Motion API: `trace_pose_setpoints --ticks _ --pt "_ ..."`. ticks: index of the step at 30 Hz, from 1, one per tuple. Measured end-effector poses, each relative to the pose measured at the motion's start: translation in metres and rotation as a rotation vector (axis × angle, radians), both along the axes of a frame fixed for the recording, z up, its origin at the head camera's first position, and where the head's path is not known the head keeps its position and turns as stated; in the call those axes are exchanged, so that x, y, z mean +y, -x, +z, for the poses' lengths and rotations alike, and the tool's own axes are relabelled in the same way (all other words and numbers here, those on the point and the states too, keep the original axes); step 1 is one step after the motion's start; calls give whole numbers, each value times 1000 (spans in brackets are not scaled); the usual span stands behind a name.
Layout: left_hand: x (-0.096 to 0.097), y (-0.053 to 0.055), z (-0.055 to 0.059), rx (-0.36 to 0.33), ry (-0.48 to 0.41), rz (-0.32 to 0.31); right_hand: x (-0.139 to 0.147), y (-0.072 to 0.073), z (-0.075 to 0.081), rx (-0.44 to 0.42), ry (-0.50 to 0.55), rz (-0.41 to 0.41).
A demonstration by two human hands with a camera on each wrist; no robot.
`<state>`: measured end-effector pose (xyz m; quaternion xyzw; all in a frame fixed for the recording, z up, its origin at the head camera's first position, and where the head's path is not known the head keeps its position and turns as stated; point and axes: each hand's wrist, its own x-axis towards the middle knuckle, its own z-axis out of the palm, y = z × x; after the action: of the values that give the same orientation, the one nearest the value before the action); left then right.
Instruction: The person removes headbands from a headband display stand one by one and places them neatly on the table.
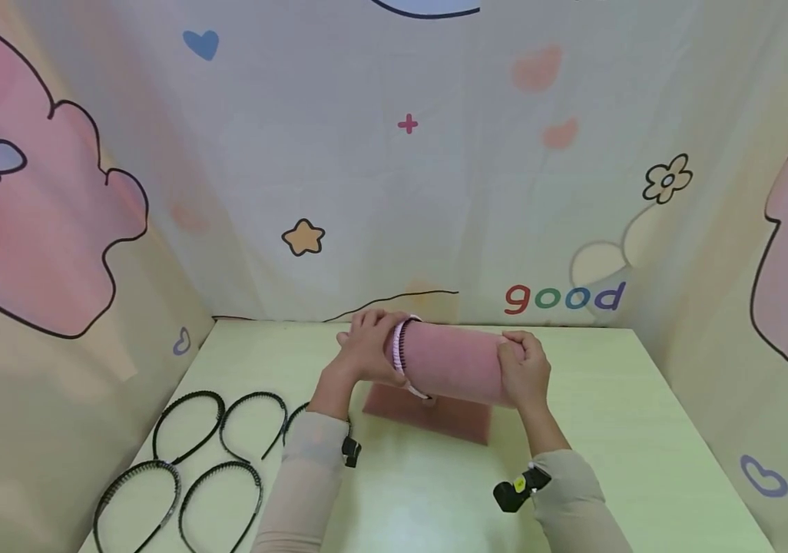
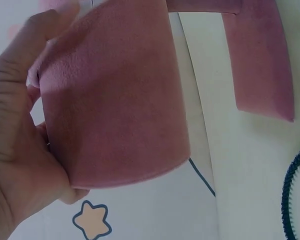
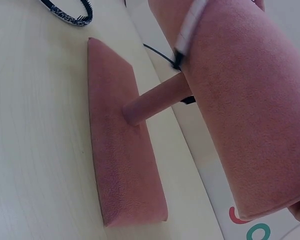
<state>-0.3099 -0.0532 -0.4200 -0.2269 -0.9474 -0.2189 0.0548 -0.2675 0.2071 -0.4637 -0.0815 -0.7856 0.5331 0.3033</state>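
A pink plush headband display stand has a thick cylinder (image 1: 459, 361) on a short post (image 3: 160, 100), with a flat base (image 1: 428, 415) on the table. A pale pink headband (image 1: 398, 347) with dark inner teeth straddles the cylinder's left part, its ends (image 3: 179, 59) pointing down. My left hand (image 1: 369, 349) grips this headband from the cylinder's left end, thumb in front and fingers over the top; part of its hold is hidden. At the other end, my right hand (image 1: 527, 372) holds the cylinder with curled fingers.
Several dark toothed headbands, among them one at the front (image 1: 137, 503) and one behind (image 1: 189, 426), lie on the left of the pale table (image 1: 615, 438). Cartoon-printed curtains (image 1: 408, 192) close off the back and sides.
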Motion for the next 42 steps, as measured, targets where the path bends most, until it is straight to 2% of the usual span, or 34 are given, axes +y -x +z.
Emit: trace_pose_setpoints --ticks 4,9,14,18,23,29,37,42 --pt "-4 0 0 -25 -83 -31 1 0 1 -4 -7 -2" --pt "-5 0 1 -48 -130 -51 2 0 3 1 1 0" --pt "-7 2 3 -60 -107 -44 1 1 3 2 -20 22" --pt "-8 2 4 -57 -57 -71 2 2 3 5 -32 24" --pt "-9 2 5 -63 -56 -87 2 1 3 12 -31 30" --pt "-16 4 2 -68 -149 -88 1 1 4 18 -15 36" --pt "-28 9 -13 -75 -299 -133 3 0 4 2 2 25" --pt "-34 10 -16 -119 -352 -119 3 0 2 -18 9 30"
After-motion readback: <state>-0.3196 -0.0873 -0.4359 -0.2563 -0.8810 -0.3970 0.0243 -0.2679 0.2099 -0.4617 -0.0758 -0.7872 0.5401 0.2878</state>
